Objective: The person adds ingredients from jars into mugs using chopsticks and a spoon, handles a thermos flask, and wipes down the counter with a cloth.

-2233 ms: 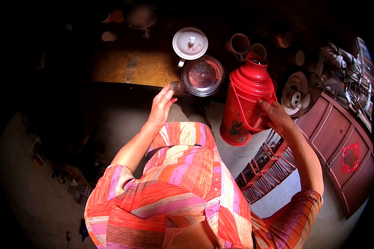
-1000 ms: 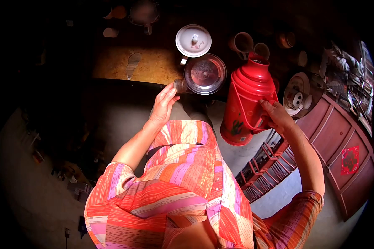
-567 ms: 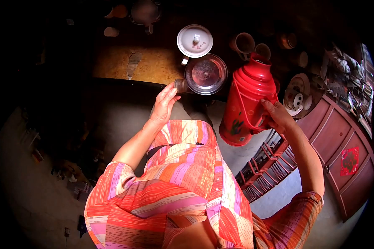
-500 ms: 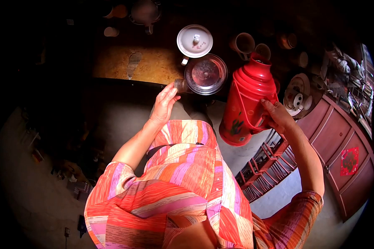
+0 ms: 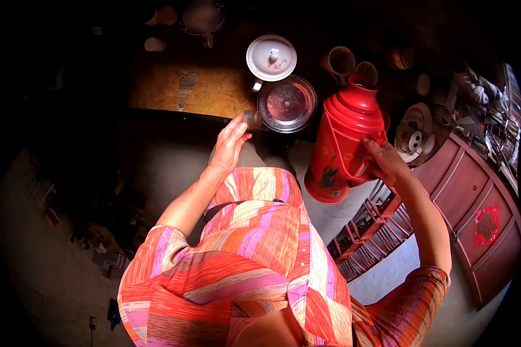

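Observation:
My right hand [image 5: 384, 160] grips the side handle of a red thermos flask [image 5: 344, 144]. The flask leans away from me, its mouth uncovered, close to a cup [image 5: 366, 72] at the table edge. Between the fingertips of my left hand [image 5: 230, 143] is a short brown cork stopper [image 5: 252, 120], held beside a round container with a see-through lid [image 5: 286, 104]. Just behind that container stands a white lidded mug [image 5: 271, 58] with its handle toward me. A brown mug [image 5: 338, 62] is left of the cup.
The dark table [image 5: 208, 87] has a sunlit yellowish strip along its front. Dim cups and a jar [image 5: 400, 57] stand farther back. At right are a plate with a white teapot [image 5: 414, 139], a reddish cabinet door [image 5: 474, 214] and a red rack [image 5: 367, 231] below.
Hardly anything differs. The flask has shifted very slightly to the left; my left hand stays in place.

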Demonstrator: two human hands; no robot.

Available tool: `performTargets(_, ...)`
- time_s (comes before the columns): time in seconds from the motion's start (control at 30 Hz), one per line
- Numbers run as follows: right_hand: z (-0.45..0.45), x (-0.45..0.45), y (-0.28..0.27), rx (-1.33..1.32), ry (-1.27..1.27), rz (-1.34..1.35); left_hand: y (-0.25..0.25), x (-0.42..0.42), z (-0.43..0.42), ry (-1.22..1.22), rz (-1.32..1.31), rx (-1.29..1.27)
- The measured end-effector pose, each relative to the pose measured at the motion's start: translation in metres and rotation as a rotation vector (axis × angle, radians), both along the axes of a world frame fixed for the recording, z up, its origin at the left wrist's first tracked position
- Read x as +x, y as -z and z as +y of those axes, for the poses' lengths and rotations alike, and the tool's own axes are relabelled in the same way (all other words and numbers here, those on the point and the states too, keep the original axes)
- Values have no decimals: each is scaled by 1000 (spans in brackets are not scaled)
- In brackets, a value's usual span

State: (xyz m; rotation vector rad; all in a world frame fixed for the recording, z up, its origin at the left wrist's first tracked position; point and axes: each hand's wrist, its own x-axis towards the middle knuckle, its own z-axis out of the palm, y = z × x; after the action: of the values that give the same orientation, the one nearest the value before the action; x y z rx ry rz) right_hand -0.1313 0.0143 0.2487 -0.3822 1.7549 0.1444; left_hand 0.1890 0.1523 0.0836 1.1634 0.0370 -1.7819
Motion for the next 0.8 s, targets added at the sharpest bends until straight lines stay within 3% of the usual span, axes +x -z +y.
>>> performTargets(0.8, -1, 3, -3, -7, 13, -18, -2, 2, -2, 4, -4, -6)
